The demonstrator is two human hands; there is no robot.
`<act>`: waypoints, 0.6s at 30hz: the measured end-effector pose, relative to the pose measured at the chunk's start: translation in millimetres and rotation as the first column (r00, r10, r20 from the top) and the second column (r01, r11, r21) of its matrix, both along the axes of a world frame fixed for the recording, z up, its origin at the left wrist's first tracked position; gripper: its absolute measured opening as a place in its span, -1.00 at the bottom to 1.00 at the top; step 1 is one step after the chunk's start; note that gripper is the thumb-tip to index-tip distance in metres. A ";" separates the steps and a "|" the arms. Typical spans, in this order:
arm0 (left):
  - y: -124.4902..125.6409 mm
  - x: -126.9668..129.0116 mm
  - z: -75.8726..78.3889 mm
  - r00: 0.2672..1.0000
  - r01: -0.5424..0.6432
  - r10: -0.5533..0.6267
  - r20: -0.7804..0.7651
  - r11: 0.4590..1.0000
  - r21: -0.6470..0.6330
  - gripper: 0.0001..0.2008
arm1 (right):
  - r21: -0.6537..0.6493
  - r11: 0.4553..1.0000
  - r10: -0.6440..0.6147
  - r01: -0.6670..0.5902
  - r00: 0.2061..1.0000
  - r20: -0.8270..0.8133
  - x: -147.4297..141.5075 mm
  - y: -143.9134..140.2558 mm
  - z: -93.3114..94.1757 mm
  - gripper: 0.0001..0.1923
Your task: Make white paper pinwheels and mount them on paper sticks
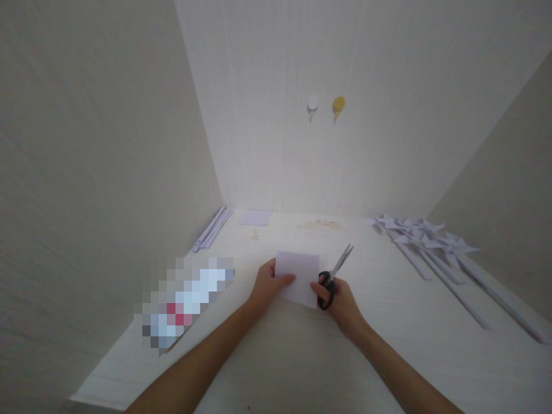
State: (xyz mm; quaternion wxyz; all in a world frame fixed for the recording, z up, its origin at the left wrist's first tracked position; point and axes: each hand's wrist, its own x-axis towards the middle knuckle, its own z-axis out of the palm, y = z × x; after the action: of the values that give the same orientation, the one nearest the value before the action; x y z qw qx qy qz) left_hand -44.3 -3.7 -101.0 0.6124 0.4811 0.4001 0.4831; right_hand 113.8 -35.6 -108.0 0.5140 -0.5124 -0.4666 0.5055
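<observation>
I have the white paper sheet (297, 277) pinched at its 9 o'clock edge by my left hand (266, 287), thumb on top and fingers under, so the sheet sits low over the bench (276, 356) near the middle of the view. My right hand (340, 299) is closed through the black loops of the scissors (334, 276), which touch the sheet's 3 o'clock edge; the blades point toward 1 o'clock and look only slightly parted.

To do this well, I judge the paper should stay taut and level, with my left thumb kept well back from any cut line. I would open the blades fully before biting, feed the sheet deep into the throat rather than snip with the tips, and turn the paper instead of the scissors.

At 2 o'clock lie folded paper pinwheels (425, 233) on long rolled sticks. At 11 o'clock, rolled paper sticks (211, 229) rest against the wall beside a small paper square (254, 217). Two wall hooks (325, 105) sit at 12 o'clock.
</observation>
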 end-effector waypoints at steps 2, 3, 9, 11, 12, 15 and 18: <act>-1.4 1.1 1.5 1.000 0.012 -0.012 0.014 1.000 -0.015 -0.64 | 0.007 1.000 -0.021 0.021 1.000 -0.009 1.3 1.6 -2.3 -0.73; -1.9 1.7 2.1 1.000 0.013 -0.013 0.018 1.000 -0.020 -0.64 | 0.011 0.999 -0.032 0.032 0.999 -0.024 2.1 2.5 -4.1 -0.73; -0.3 5.3 5.6 0.998 0.039 -0.036 0.046 0.997 -0.071 -0.64 | 0.002 0.998 -0.060 0.061 0.987 -0.147 5.4 5.4 -10.6 -0.73; 2.7 7.5 9.3 0.998 0.044 -0.041 0.037 0.994 -0.098 -0.66 | 0.005 0.998 -0.068 0.070 0.983 -0.172 6.3 5.1 -9.4 -0.74; 4.7 8.9 12.2 0.999 0.045 -0.042 0.026 0.993 -0.113 -0.68 | 0.008 0.997 -0.076 0.079 0.982 -0.176 6.9 4.9 -8.5 -0.75; 11.5 14.5 24.4 0.999 0.029 -0.036 -0.032 0.983 -0.179 -0.78 | 0.012 0.995 -0.099 0.101 0.985 -0.140 9.8 5.5 -6.8 -0.76; 17.3 19.8 37.6 0.995 0.032 -0.051 -0.082 0.975 -0.221 -0.77 | 0.046 0.991 -0.115 0.125 0.976 -0.184 13.5 7.7 -6.6 -0.77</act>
State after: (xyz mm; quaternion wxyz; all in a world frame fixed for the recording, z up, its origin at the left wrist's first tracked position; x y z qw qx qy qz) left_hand -24.5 13.7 -63.4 0.6538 0.4392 0.4673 0.4017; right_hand 127.4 -27.8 -114.6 0.5984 -0.4766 -0.4004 0.5044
